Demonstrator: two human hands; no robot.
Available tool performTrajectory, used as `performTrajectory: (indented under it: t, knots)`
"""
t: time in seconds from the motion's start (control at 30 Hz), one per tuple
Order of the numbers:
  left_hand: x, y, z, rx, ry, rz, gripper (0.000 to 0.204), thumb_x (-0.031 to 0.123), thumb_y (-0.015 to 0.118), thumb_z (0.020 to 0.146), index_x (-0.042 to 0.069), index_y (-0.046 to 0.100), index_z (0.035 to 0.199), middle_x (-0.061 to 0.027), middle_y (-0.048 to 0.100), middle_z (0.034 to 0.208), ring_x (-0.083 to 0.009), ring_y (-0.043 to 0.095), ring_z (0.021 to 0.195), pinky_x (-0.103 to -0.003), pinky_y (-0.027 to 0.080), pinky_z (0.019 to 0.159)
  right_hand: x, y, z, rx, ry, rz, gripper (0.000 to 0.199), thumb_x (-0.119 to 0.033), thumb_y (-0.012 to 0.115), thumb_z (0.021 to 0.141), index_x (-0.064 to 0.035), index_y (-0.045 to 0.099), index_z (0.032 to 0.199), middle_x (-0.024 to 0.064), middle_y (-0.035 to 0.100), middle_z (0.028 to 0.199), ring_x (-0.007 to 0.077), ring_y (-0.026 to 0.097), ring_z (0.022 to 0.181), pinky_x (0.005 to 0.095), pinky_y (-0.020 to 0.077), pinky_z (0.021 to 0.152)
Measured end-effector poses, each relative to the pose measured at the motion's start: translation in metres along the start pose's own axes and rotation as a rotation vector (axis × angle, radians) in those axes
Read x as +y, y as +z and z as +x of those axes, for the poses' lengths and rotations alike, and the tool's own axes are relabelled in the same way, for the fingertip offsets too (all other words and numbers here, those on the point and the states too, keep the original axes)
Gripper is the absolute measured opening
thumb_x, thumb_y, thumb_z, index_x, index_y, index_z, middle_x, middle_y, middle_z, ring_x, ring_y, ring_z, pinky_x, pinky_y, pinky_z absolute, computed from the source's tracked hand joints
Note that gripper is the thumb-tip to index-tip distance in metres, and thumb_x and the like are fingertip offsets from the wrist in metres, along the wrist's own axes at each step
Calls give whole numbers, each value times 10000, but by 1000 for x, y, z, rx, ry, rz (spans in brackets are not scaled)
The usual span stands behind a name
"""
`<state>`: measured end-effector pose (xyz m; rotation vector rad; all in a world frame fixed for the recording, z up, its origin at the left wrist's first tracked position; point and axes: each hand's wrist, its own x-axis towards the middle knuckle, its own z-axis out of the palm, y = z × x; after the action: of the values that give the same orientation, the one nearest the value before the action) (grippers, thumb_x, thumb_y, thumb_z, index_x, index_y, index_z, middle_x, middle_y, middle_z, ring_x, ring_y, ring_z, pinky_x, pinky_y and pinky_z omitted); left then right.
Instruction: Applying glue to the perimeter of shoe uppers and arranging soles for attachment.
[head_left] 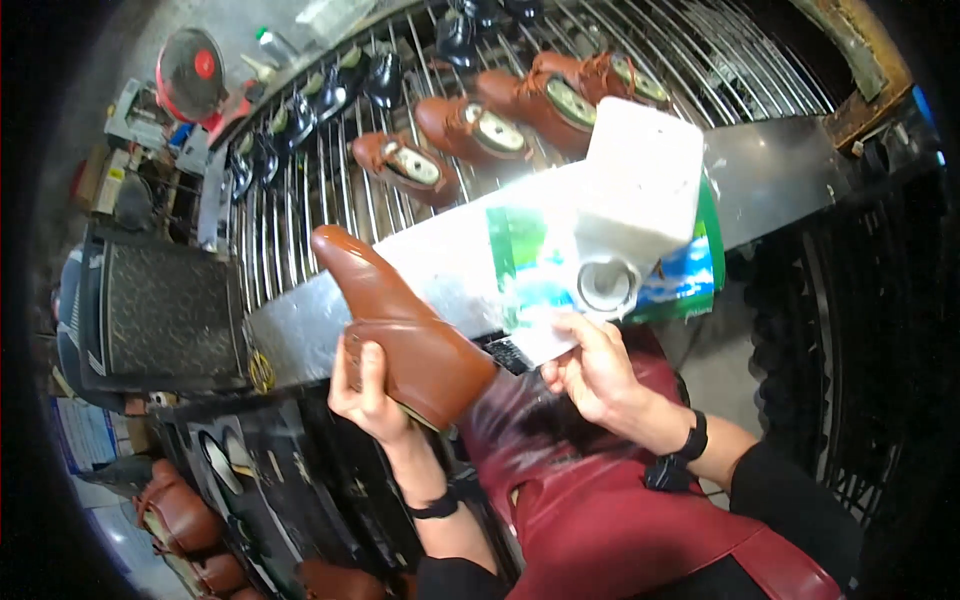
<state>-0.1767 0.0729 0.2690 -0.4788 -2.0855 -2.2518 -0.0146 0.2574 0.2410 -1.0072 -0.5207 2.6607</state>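
Note:
My left hand (370, 390) is closed around the ankle part of a brown leather shoe (380, 295), its toe pointing up and to the left. Lace holes show beside my fingers. Between the thumb and fingers of my right hand (597, 372) is a brush with a flat white handle (545, 340). Its dark bristles, flecked with white, are close to the shoe's heel end; whether they touch it I cannot tell. Just beyond my right hand, a white plastic container (645, 180) with a round opening rests on a green, white and blue printed sheet (525, 240).
Several brown lace-up shoes (470, 130) stand on a rack of metal bars (300, 200), with black shoes (345, 85) farther back. A metal ledge (300, 325) runs along its near side. Left are a dark patterned panel (175, 310) and more brown shoes (180, 510). A dark red apron (610, 510) covers my lap.

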Motion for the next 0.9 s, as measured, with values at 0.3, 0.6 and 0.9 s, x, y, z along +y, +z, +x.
performTrajectory:
  t: [0.3, 0.6, 0.9]
  knots:
    - [-69, 1, 308, 34, -184, 1138, 557, 423, 823, 750, 40, 803, 1154, -200, 785, 1129, -349, 765, 1030, -447, 586, 943, -32, 12, -17, 29, -316, -64, 207, -181, 705, 1011, -9, 618, 935, 153, 707, 774, 232, 684, 548, 345, 535, 440]
    - [-117, 9, 237, 193, -68, 866, 719, 551, 772, 798, 126, 651, 1365, -246, 739, 1215, -431, 696, 1164, -512, 548, 987, -21, 6, 1, 99, -324, -286, 221, -274, 685, 1022, -61, 628, 1044, 88, 698, 782, 192, 660, 531, 305, 521, 430]
    - [-80, -205, -235, 568, -179, 1723, 518, 282, 690, 929, -30, 656, 1341, -240, 585, 1459, -435, 511, 1366, -582, 323, 1184, -17, -26, -1, -18, -302, -400, 239, -275, 653, 1057, -41, 678, 1099, 81, 720, 901, 148, 588, 600, 248, 438, 475]
